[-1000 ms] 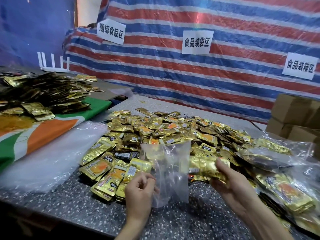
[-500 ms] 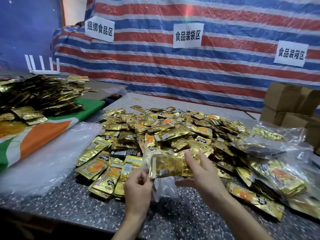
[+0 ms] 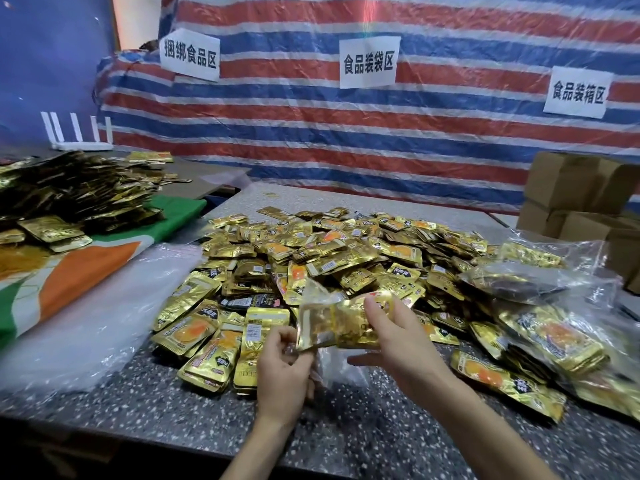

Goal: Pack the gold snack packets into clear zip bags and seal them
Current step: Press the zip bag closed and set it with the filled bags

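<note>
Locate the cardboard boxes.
In the head view, the cardboard boxes are stacked at the far right, by the striped tarp, behind the filled zip bags.

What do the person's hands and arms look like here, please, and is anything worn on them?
Both the left hand and the right hand are bare: no gloves, and no rings show. The forearms are uncovered as far as the frame reaches, with no sleeve, watch or bracelet in view.
</note>
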Available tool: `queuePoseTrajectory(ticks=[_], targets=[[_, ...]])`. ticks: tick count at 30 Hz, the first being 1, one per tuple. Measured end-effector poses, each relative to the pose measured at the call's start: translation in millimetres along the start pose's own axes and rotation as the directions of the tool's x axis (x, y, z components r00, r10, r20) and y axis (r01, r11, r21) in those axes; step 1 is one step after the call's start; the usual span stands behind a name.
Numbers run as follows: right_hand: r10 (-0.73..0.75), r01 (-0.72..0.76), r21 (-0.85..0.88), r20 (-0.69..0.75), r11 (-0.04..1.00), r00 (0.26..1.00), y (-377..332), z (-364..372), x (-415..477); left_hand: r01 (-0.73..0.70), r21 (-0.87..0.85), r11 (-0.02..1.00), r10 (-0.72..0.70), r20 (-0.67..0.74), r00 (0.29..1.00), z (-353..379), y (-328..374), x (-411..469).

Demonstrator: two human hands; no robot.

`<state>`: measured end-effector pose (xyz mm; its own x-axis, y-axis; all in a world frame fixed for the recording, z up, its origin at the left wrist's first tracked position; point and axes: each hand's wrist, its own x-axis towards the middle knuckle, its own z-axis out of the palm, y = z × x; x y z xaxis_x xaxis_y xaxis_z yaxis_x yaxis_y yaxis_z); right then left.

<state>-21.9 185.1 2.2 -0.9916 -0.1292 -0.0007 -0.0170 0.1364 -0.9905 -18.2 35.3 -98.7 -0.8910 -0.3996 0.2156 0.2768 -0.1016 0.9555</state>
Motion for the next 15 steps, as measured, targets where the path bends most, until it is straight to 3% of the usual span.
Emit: queuePoseTrajectory(ticks=[4, 6, 10, 15], targets=[[-0.038, 0.041, 0.026, -0.1, 0.999, 0.994, -3.4, -5.5, -3.4, -0.002, -0.061, 0.998, 0.004, 0.024, 1.0, -0.8, 2.2, -0.3], [-0.06, 0.059, -0.02, -0.07, 0.998, 0.996, -6.2, -7.9, -6.3, -0.029, -0.06, 0.998, 0.029, 0.009, 1.0, 0.0, 2.2, 0.2], [-0.036, 0.047, -0.281, 0.044, 0.959, 0.998, -14.8, -10.0, -10.8, -0.126, 0.079, 0.989, 0.134, -0.112, 0.985, 3.4, 0.3, 2.6], [0.053, 0.002, -0.379, 0.135, 0.926, 0.989, -28.3, -5.4, -15.5, -0.133, 0.083, 0.988, 0.143, -0.136, 0.98, 1.8, -2.4, 3.4]])
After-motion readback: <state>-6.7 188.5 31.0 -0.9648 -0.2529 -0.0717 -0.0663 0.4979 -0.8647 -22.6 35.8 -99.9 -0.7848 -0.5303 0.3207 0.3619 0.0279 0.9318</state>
